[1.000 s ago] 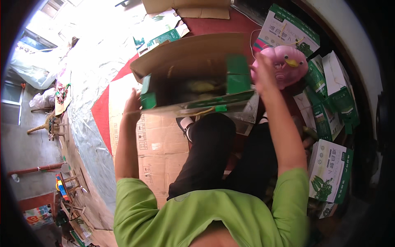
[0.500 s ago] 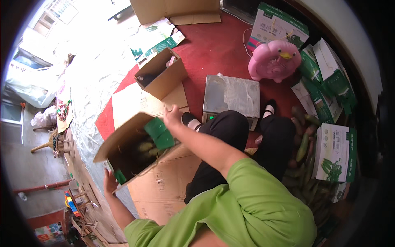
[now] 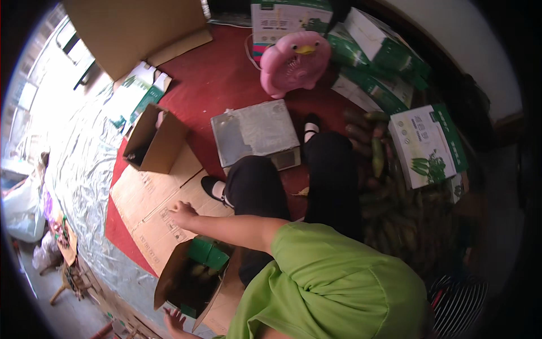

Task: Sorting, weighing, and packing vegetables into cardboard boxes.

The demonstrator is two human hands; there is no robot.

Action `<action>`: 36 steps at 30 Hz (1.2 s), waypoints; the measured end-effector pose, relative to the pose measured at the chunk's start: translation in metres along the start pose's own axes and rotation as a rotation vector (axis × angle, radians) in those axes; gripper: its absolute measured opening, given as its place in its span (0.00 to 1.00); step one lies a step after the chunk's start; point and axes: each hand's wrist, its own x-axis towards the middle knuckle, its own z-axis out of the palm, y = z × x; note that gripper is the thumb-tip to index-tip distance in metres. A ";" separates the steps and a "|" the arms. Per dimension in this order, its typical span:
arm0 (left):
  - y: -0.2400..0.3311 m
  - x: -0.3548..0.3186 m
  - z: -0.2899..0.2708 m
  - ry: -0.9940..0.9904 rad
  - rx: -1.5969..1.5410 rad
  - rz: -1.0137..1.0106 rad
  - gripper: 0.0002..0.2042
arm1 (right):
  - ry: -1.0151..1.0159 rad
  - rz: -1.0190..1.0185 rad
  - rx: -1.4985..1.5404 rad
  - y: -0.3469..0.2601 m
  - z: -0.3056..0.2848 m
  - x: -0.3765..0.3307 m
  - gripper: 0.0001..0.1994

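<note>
An open cardboard box with green inner flaps stands at lower left on flattened cardboard. Pale greenish items lie inside, too dark to name. My left hand is beside the box's near left edge, fingers spread; whether it touches the box I cannot tell. My right hand hovers past the box's far side over the flattened cardboard, its fingers loosely bent with nothing visible in them. A grey-topped scale stands ahead, close to my knees.
Another open cardboard box stands beyond my right hand. A pink bird-shaped fan is behind the scale. Long green vegetables are heaped at right beside a white-and-green carton. More cartons lean at the back right. Plastic sheeting covers the left floor.
My view has turned and shifted to the right. The box sits lower and closer to me. My right hand has come away from its green flap, and my left hand's fingers have spread at its side.
</note>
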 end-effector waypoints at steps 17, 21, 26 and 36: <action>0.254 -0.159 0.312 0.291 0.124 1.333 0.25 | 0.507 -0.676 0.820 0.007 -0.437 -0.171 0.15; 0.259 -0.208 0.449 -0.052 0.250 1.445 0.20 | 0.968 -0.525 0.800 0.105 -0.494 -0.217 0.15; 0.238 -0.247 0.593 -0.484 0.358 1.542 0.13 | 1.646 -0.332 0.783 0.249 -0.549 -0.293 0.11; 0.203 -0.234 0.688 -0.862 0.526 1.257 0.11 | 1.860 0.518 0.744 0.477 -0.594 -0.414 0.15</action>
